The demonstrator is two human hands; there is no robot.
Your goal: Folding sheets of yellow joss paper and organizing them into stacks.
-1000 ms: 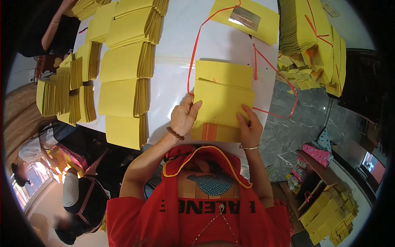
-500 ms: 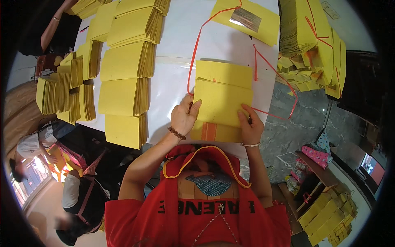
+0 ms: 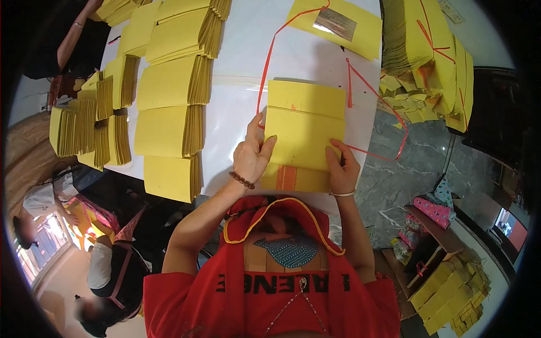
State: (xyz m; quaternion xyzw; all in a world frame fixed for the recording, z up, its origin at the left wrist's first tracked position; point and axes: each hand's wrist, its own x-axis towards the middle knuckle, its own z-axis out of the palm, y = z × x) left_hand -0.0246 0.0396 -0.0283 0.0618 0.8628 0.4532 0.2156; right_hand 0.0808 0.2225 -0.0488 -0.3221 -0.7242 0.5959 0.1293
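A yellow paper bundle [image 3: 304, 132] lies near the table's front edge, its layers stepped at top and bottom. An orange-red stripe [image 3: 286, 179] marks its lowest sheet. My left hand [image 3: 251, 159] grips the left edge, thumb on top and index finger stretched up along the side. At the right edge my right hand [image 3: 344, 169] holds it too, thumb over the face and fingers at the border. A thin red plastic ribbon [image 3: 266, 67] runs up from beside my left hand and loops out on the right; the part beneath the bundle is hidden.
On the white table [image 3: 236, 96], piles of folded yellow paper [image 3: 169, 127] line the left side. A yellow sheet with a silvery patch [image 3: 335, 25] lies at the back. Tall yellow stacks [image 3: 417, 39] stand at the right. Another person's arm [image 3: 70, 42] is far left.
My left index finger has stretched upward along the bundle's edge. The bundle and my right hand have shifted very slightly away from me.
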